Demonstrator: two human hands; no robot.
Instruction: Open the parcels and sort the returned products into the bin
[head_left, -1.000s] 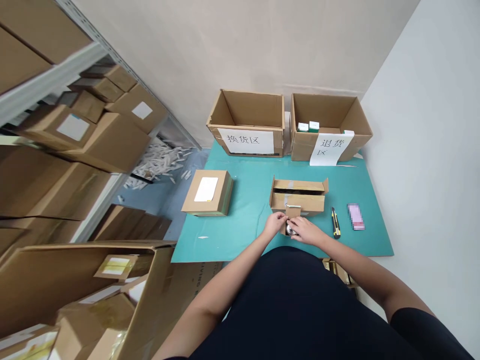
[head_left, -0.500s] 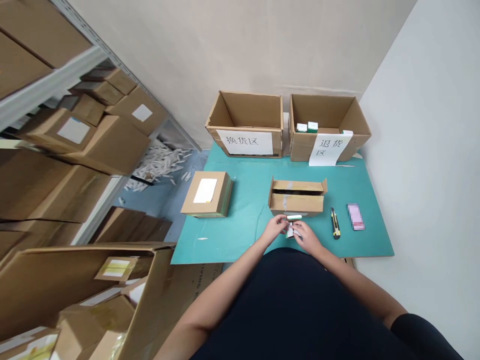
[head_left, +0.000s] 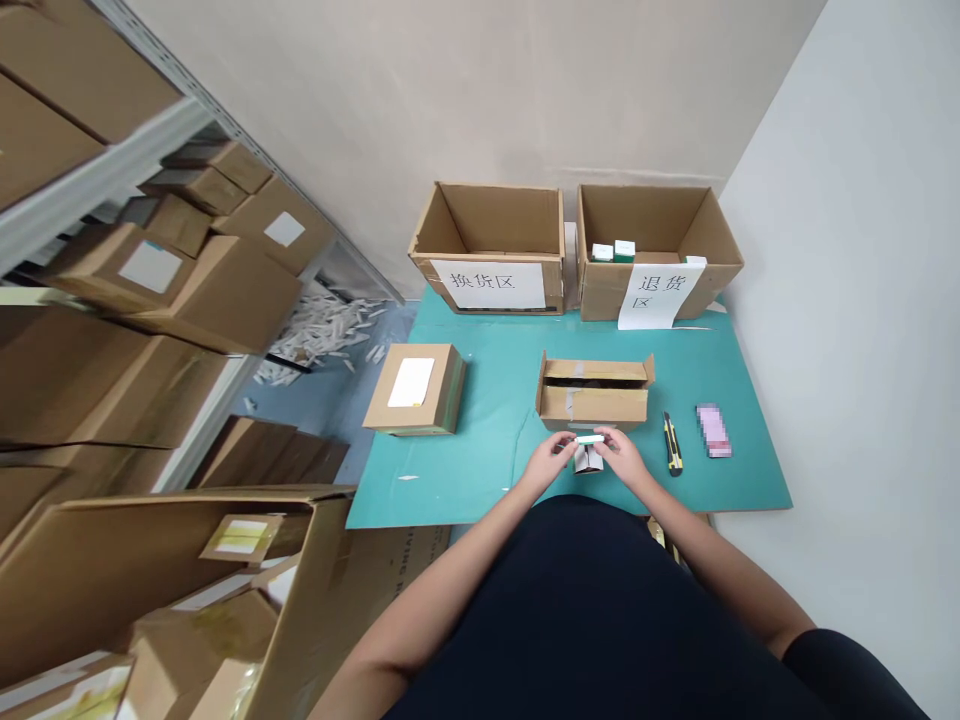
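Slim white bar-shaped object (head_left: pixel 589 439), held level in mid-air just above a small folded brown-and-white carton (head_left: pixel 589 460), near the front edge of the desk and right of its centre. The fingers (head_left: pixel 571 442) of both hands are closed on it, pinching it from either end: left hand (head_left: pixel 550 460) at one end, right hand (head_left: pixel 622 458) at the other. The carton stands just in front of an open brown cardboard box (head_left: pixel 593 405) with raised flaps. To the right lie a yellow-and-black utility knife (head_left: pixel 672 444) and a pixelated pink card (head_left: pixel 713 431). To the left sits a closed cardboard carton with a white label (head_left: pixel 414 390). Two open, labelled cardboard boxes (head_left: pixel 487 225) (head_left: pixel 641 225) stand along the far edge of the teal desk (head_left: pixel 487 480); the right one holds small white-and-green boxes (head_left: pixel 613 251).

Risk: the fingertip hold is narrow, so a loosened pinch could drop the object, which might then roll on the smooth desk. A wide movement of the right hand could also catch the knife – whether its blade is out cannot be told.
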